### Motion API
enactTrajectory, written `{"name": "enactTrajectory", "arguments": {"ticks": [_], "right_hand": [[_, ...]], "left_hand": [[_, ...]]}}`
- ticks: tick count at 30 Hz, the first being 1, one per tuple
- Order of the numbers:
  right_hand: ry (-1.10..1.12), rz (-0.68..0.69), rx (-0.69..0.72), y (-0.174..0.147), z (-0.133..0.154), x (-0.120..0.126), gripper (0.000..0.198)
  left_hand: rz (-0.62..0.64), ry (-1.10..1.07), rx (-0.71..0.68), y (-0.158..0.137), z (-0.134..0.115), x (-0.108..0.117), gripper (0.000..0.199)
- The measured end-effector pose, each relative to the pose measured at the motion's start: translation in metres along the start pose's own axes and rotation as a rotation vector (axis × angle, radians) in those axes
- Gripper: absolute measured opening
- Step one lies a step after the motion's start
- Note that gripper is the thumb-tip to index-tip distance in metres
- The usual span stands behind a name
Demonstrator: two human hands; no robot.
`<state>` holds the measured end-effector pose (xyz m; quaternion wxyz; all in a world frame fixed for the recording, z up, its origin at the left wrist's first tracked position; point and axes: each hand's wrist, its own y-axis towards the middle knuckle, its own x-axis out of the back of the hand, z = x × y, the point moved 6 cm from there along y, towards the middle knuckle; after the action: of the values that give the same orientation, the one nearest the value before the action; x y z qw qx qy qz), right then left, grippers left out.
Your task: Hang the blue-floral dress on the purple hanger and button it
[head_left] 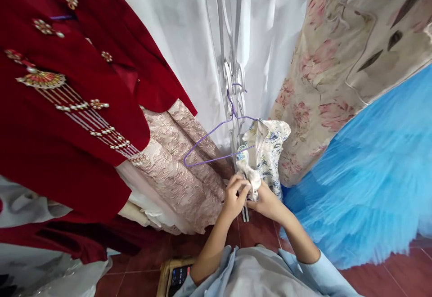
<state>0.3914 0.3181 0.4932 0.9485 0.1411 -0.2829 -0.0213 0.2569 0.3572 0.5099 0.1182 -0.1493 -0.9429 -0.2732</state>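
A purple wire hanger [211,159] hangs by its hook from a white metal rack [232,69]. On the hanger's right arm hangs a small white garment with blue and yellow flower print [272,146]; the hanger's left arm is bare. Below the hanger, my left hand [233,196] pinches a bunched part of the garment between thumb and fingers. My right hand [269,201] is closed on the same bunch from the right, its fingers partly hidden by the cloth.
Left hang a dark red jacket [124,85] with beaded ornaments and a pink brocade skirt [189,171]. To the right are a beige floral dress [303,108] and blue tulle [371,171]. A phone [178,275] lies on a wooden stool [164,275] below.
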Motion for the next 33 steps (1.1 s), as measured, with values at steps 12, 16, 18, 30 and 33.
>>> {"name": "enactTrajectory", "arguments": {"ticks": [12,16,18,30,33], "right_hand": [[0.256,-0.127,-0.196,-0.031,-0.053,0.068,0.030],[0.487,-0.120,-0.275,-0.033,-0.069,0.096,0.028],[0.563,-0.095,-0.280,-0.027,-0.067,0.112,0.024],[0.489,0.243,-0.069,0.013,-0.039,0.173,0.032],[0.457,0.026,-0.056,0.015,-0.055,0.192,0.034]], "left_hand": [[0.217,-0.047,0.012,0.046,-0.010,-0.115,0.019],[0.317,-0.251,0.213,0.019,0.013,-0.130,0.033],[0.410,-0.350,0.279,0.000,0.020,-0.137,0.042],[0.364,-0.266,0.559,-0.067,0.052,-0.093,0.053],[0.507,-0.002,0.478,-0.069,0.047,-0.045,0.049]]}}
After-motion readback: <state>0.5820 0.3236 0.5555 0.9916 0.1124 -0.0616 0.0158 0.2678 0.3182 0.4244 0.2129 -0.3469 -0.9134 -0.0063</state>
